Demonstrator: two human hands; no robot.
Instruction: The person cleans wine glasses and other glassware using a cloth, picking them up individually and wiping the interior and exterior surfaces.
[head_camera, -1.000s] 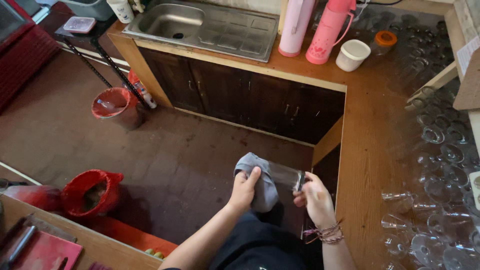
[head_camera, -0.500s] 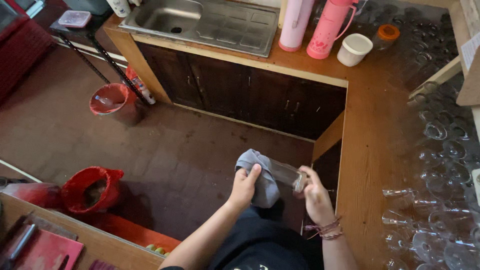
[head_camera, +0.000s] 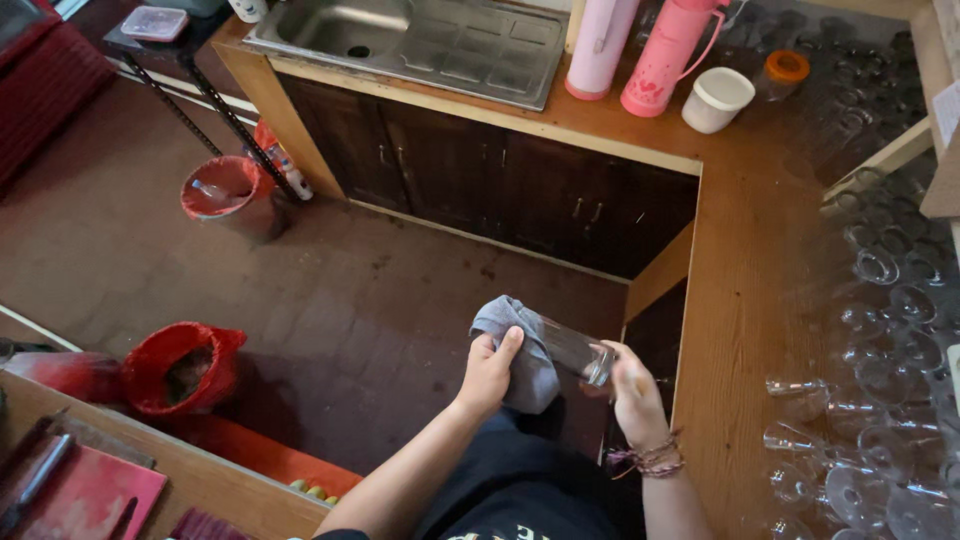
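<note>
In the head view my left hand (head_camera: 488, 372) grips a grey cloth (head_camera: 520, 350) that is pushed into and wrapped over the open end of a clear drinking glass (head_camera: 575, 352). The glass lies on its side in front of my body. Its base is pinched by my right hand (head_camera: 633, 392), which wears braided bracelets on the wrist. Both hands hover above the dark floor, just left of the wooden counter (head_camera: 745, 330).
Many clear glasses (head_camera: 880, 340) lie and stand on the counter at the right. Behind are a steel sink (head_camera: 410, 38), two pink flasks (head_camera: 668, 55), a white tub (head_camera: 718, 98) and an orange-lidded jar. Two red bins (head_camera: 180, 365) stand on the floor.
The hands keep their grip on cloth and glass; the glass has turned slightly in my right hand. The view has shifted a little.
</note>
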